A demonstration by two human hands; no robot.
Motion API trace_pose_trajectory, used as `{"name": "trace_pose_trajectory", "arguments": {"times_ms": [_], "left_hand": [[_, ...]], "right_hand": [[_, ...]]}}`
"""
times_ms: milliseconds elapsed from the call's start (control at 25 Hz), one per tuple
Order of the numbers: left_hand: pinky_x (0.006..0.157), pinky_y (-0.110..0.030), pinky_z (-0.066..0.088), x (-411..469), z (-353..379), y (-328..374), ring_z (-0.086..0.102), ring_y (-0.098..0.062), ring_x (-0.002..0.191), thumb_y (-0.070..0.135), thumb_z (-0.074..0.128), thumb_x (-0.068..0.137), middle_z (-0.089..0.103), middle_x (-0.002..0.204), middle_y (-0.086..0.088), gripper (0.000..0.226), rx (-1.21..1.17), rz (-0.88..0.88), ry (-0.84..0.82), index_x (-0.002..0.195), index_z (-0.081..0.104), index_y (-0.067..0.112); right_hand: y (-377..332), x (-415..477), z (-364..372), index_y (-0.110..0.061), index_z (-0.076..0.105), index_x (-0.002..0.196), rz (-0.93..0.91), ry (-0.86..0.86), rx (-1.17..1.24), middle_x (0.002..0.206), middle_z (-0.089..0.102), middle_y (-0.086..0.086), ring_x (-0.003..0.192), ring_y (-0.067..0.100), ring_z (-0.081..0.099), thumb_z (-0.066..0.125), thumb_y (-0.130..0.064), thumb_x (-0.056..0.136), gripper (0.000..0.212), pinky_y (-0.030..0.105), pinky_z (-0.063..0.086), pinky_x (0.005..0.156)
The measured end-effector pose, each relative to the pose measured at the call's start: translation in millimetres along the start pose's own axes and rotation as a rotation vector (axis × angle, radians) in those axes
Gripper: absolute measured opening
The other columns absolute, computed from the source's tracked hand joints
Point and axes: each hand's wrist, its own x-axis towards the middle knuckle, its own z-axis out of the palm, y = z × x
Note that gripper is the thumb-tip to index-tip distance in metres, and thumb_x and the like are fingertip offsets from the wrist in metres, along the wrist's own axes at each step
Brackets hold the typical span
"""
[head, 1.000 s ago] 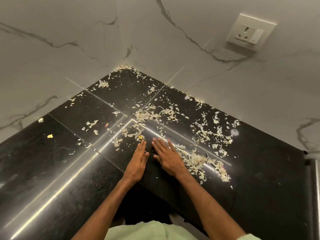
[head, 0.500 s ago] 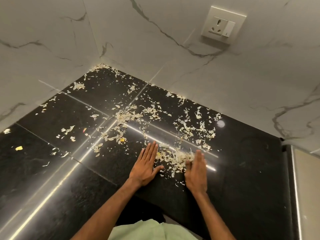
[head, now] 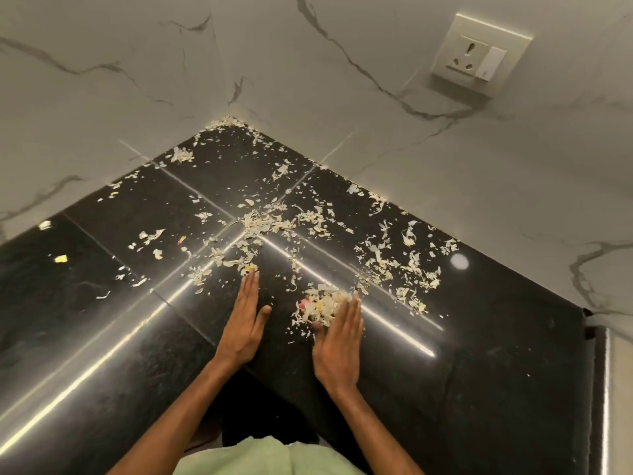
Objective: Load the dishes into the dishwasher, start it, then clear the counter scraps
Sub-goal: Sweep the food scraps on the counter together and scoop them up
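Observation:
Pale vegetable scraps (head: 274, 224) lie strewn over the black corner counter (head: 102, 303), thickest near the middle seam and along the right wall. A small gathered heap of scraps (head: 320, 306) sits just ahead of my right hand (head: 337, 344), whose straight fingers stand on edge against it. My left hand (head: 245, 323) rests flat on the counter to the left of the heap, fingers straight, fingertips at a yellow bit. Neither hand holds anything.
White marble-look walls meet at the far corner (head: 227, 116). A wall socket with a switch (head: 479, 53) sits high on the right wall. The counter's inner front edge runs just below my wrists. A steel edge (head: 604, 389) shows at the far right.
My right hand has swept scraps leftward from the right side into a small heap. My left hand shifted slightly and stays flat. The view swung a little.

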Motion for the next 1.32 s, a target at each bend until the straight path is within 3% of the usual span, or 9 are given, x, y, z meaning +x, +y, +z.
{"name": "trace_pose_trajectory", "arguments": {"times_ms": [200,400,600,760,880,1040,1120,1200,1320], "left_hand": [[0.121,-0.037,0.006,-27,-33,-17,-0.009,-0.004,0.151,0.065,0.023,0.099,-0.008,0.163,0.021,0.071,0.002,-0.105,0.15,0.158,-0.001,0.032],[0.122,-0.037,0.007,-70,-63,-40,-0.008,-0.004,0.151,0.065,0.023,0.098,-0.007,0.163,0.022,0.073,0.026,-0.238,0.281,0.158,0.001,0.03],[0.122,-0.037,0.009,-106,-102,-70,-0.008,0.001,0.15,0.069,0.021,0.097,-0.007,0.162,0.025,0.075,0.018,-0.375,0.384,0.158,0.001,0.031],[0.124,-0.035,0.006,-114,-144,-93,-0.007,0.004,0.149,0.076,0.019,0.092,-0.004,0.162,0.025,0.082,-0.049,-0.475,0.525,0.158,0.005,0.03],[0.125,-0.038,0.006,-116,-175,-115,-0.006,0.006,0.148,0.074,0.02,0.092,-0.003,0.163,0.022,0.079,-0.097,-0.518,0.612,0.157,0.007,0.031],[0.123,-0.037,0.007,-111,-220,-157,-0.007,0.005,0.148,0.074,0.02,0.093,-0.005,0.162,0.027,0.071,-0.023,-0.501,0.58,0.154,0.004,0.041],[0.121,-0.032,0.006,-96,-241,-177,-0.009,0.004,0.148,0.074,0.019,0.092,-0.007,0.161,0.027,0.076,0.068,-0.46,0.522,0.156,0.003,0.037],[0.12,-0.026,0.003,-75,-260,-187,-0.011,0.004,0.148,0.072,0.016,0.092,-0.008,0.162,0.023,0.079,0.171,-0.44,0.424,0.157,0.002,0.029],[0.121,-0.025,0.0,-45,-275,-210,-0.013,0.0,0.149,0.069,0.013,0.093,-0.009,0.163,0.015,0.081,0.268,-0.397,0.324,0.158,0.001,0.022]], "right_hand": [[-47,51,14,-0.009,-0.009,0.157,-0.335,-0.036,-0.108,0.164,-0.021,0.006,0.151,0.021,-0.019,0.009,-0.063,0.1,0.08,0.044,-0.009,0.123],[-50,50,33,-0.019,0.011,0.159,-0.892,-0.129,-0.356,0.167,-0.004,-0.003,0.154,0.018,0.002,0.021,-0.058,0.104,0.068,0.051,-0.007,0.121],[-104,91,34,-0.014,0.009,0.158,-0.866,-0.109,-0.479,0.166,-0.002,0.003,0.153,0.021,-0.006,0.022,-0.053,0.104,0.068,0.052,-0.014,0.12],[-214,47,90,-0.011,0.013,0.158,-1.182,-0.262,-0.517,0.166,-0.001,0.005,0.152,0.023,-0.008,0.023,-0.055,0.102,0.072,0.055,-0.009,0.12],[-298,7,140,-0.014,0.004,0.159,-1.344,-0.307,-0.575,0.166,-0.009,0.002,0.151,0.02,-0.016,0.023,-0.054,0.102,0.071,0.055,-0.013,0.12],[-375,7,195,-0.015,0.005,0.159,-1.274,-0.338,-0.475,0.166,-0.004,-0.002,0.15,0.012,-0.019,0.01,-0.044,0.102,0.064,0.048,-0.032,0.112],[-392,37,209,-0.015,0.001,0.158,-1.199,-0.239,-0.525,0.166,-0.007,0.0,0.147,0.014,-0.024,0.01,-0.043,0.105,0.061,0.051,-0.032,0.11],[-389,74,198,-0.015,-0.006,0.157,-1.091,-0.2,-0.547,0.165,-0.012,0.001,0.147,0.017,-0.024,0.009,-0.042,0.106,0.06,0.053,-0.028,0.111],[-332,118,168,-0.016,-0.011,0.155,-0.816,-0.183,-0.496,0.163,-0.017,0.003,0.149,0.021,-0.021,0.002,-0.042,0.105,0.058,0.053,-0.026,0.112]]}}
